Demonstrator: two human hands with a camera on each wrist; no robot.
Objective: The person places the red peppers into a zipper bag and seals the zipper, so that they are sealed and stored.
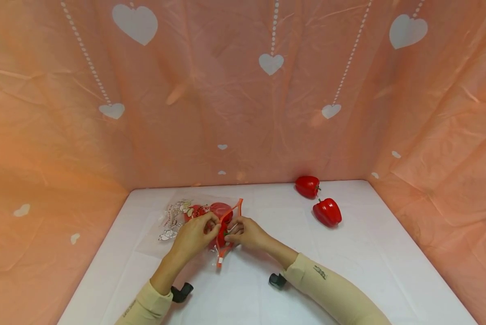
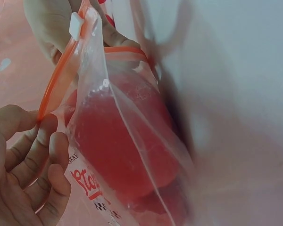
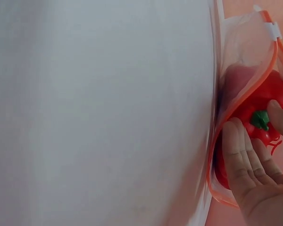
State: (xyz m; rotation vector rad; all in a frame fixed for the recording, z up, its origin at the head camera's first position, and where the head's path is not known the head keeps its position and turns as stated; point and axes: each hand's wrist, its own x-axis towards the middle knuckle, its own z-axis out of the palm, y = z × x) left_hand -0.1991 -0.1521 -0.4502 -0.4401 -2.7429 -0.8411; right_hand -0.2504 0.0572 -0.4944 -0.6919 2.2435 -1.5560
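A clear slider zip bag (image 1: 153, 239) with an orange rim and printed drawings lies on the left half of the table, red bell peppers inside it. Its mouth gapes to the right. My left hand (image 1: 192, 237) pinches the orange rim between thumb and forefinger. In the left wrist view the white slider (image 2: 76, 26) sits at one end of the zip. My right hand (image 1: 249, 232) is at the bag's mouth, holding a red bell pepper (image 3: 279, 89) with fingers and thumb on either side of its green stem. That pepper lies within the orange rim.
Two more red bell peppers, one farther back (image 1: 306, 186) and one nearer (image 1: 328, 212), lie at the back right of the white table (image 1: 348, 271). An orange curtain (image 1: 235, 126) with white hearts stands behind the table and along both sides.
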